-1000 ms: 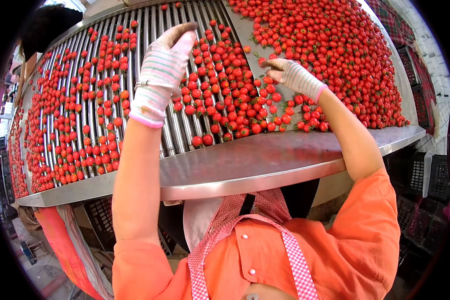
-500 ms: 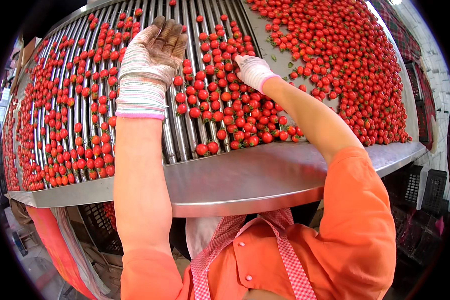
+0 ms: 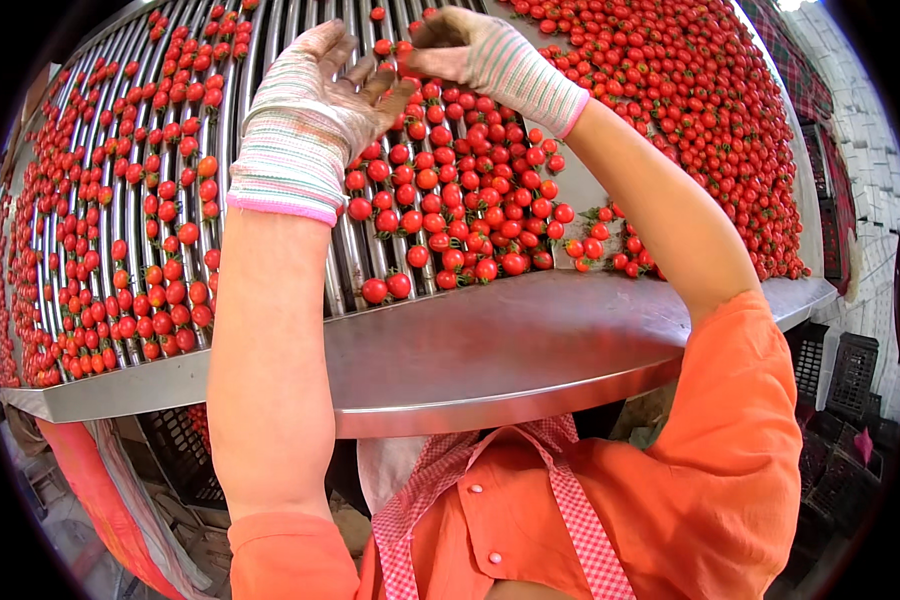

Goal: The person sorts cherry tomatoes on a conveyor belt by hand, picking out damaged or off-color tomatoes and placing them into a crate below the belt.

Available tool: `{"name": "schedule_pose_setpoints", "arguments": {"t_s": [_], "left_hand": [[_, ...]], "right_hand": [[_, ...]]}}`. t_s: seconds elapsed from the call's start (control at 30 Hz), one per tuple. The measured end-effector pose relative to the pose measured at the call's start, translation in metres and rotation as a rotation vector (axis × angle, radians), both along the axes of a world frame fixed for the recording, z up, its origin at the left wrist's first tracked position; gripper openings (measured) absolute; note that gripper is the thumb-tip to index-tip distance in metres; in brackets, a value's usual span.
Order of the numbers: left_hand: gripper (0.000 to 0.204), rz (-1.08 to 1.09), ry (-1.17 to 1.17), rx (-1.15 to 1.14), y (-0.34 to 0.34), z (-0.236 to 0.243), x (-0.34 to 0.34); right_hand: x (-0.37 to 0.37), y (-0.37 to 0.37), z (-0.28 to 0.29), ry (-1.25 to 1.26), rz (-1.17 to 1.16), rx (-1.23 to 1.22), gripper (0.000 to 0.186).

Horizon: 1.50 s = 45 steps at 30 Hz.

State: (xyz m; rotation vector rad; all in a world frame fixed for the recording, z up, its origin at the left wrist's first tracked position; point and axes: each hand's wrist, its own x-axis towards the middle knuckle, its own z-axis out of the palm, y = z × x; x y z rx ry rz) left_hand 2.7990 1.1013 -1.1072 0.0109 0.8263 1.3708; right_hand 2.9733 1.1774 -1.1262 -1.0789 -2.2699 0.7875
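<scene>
Small red cherry tomatoes [image 3: 490,190], some with green stems, cover a bed of shiny metal rollers [image 3: 347,265]. Over the far middle of the rollers my left hand [image 3: 330,90] is open, palm up, its fingers apart and slightly bent. Its striped white glove is stained dark at the fingers. Just right of it my right hand [image 3: 470,52], in a matching glove, is closed in a pinch. At its fingertips, close to my left fingers, shows a red cherry tomato [image 3: 404,50]; the fingers partly cover it.
A dense heap of cherry tomatoes [image 3: 710,130] lies on the metal surface at the right. Along the near side runs a curved steel ledge [image 3: 500,340]. Black crates [image 3: 850,370] stand at the lower right, and another crate [image 3: 185,455] is beneath the table's left part.
My right hand has moved up and left from the rollers' right edge to beside my left hand. My left fingers have bent and spread. The tomatoes on the rollers have shifted.
</scene>
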Motion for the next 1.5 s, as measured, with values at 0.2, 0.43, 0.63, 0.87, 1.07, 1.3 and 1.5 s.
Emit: {"name": "schedule_pose_setpoints", "arguments": {"t_s": [0.2,0.43,0.63,0.87,1.07,1.3,1.5], "left_hand": [[0.015,0.046,-0.337,0.176,0.028,-0.044,-0.030],[0.020,0.070,-0.418,0.260,0.034,-0.041,-0.017],[0.007,0.132,-0.318,0.057,0.046,-0.052,-0.024],[0.012,0.223,-0.107,0.162,0.020,-0.023,0.008],[0.010,0.226,-0.147,0.164,0.021,-0.028,0.015],[0.006,0.265,-0.134,0.108,0.028,-0.024,0.031],[0.005,0.272,-0.132,0.134,0.030,-0.027,0.036]], "right_hand": [[0.009,-0.029,0.020,0.249,0.061,0.093,0.035],[0.110,-0.073,-0.101,-0.649,0.587,0.397,0.061],[0.107,-0.019,-0.118,-0.697,0.588,0.616,0.065],[0.067,0.088,-0.156,-0.725,0.133,0.762,0.061],[0.042,0.115,-0.181,-0.602,-0.369,0.724,0.048],[0.043,-0.057,-0.097,-0.381,0.592,0.116,0.031],[0.033,-0.085,-0.114,-0.679,0.804,0.283,0.049]]}}
